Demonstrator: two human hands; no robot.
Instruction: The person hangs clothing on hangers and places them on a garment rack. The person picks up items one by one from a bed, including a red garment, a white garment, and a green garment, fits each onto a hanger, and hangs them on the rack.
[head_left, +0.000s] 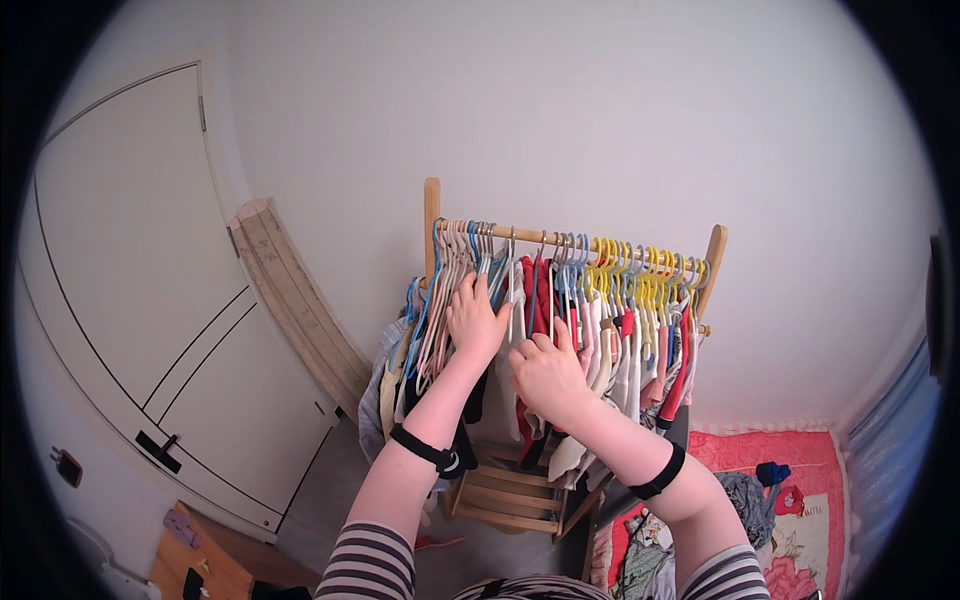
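A wooden garment rack (570, 241) stands against the wall, its rail full of hangers. My left hand (477, 319) is raised with its fingers against the hangers on the left part of the rail; whether it grips one cannot be told. Pale pink hangers (444, 300) hang just left of it. My right hand (545, 367) is bent in front of the hanging clothes, near a red garment (538, 281) and a white garment (514, 300); its fingertips are partly hidden. Yellow hangers (622, 259) with small clothes fill the right part of the rail.
Slatted wooden shelves (510, 499) sit low under the rack. A closed door (150, 262) and a long padded roll (296, 300) are at the left. A red patterned bedspread (814, 457) with loose clothes (746, 499) lies at the lower right, beside a blue curtain (896, 435).
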